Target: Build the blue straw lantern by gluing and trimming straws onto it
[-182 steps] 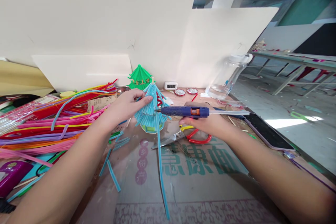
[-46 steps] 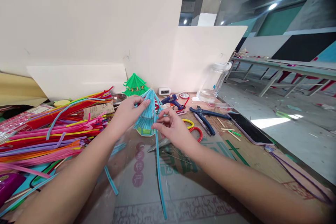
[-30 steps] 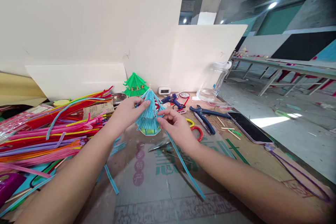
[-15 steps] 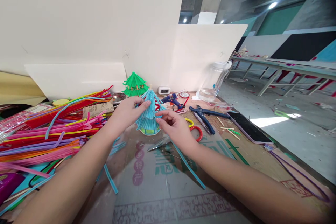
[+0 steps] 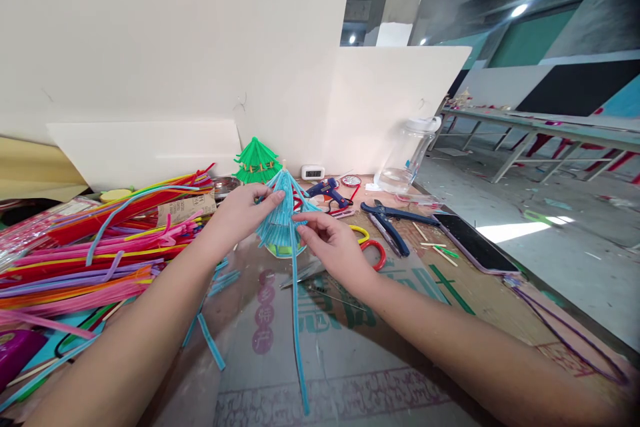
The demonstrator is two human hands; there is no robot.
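Observation:
A small tiered pavilion model (image 5: pixel 278 219) covered in light-blue pipe cleaners stands on the table before me. My left hand (image 5: pixel 255 208) holds its upper roof from the left, thumb pressed on the front. One long blue pipe cleaner (image 5: pixel 296 307) runs from the front of the model down toward me over the table. At its upper end the fingertips of my right hand (image 5: pixel 333 240) are closed on it, close against the roof. Whether its top is fixed to the roof, I cannot tell. A green tiered model (image 5: pixel 256 161) stands behind.
Bundles of coloured pipe cleaners (image 5: pixel 100 260) lie at left, with cut blue pieces (image 5: pixel 211 341) nearer. To the right are red-and-yellow-handled scissors (image 5: pixel 376 255), a glue gun (image 5: pixel 330 192), pliers (image 5: pixel 393 230), a phone (image 5: pixel 475 243) and a water jug (image 5: pixel 406 157). White boards (image 5: pixel 175 53) stand behind.
The long blue pipe cleaner has swung from the lower right to hang nearly straight toward me, across the model's front. The model has shifted slightly left; both hands stay almost in place.

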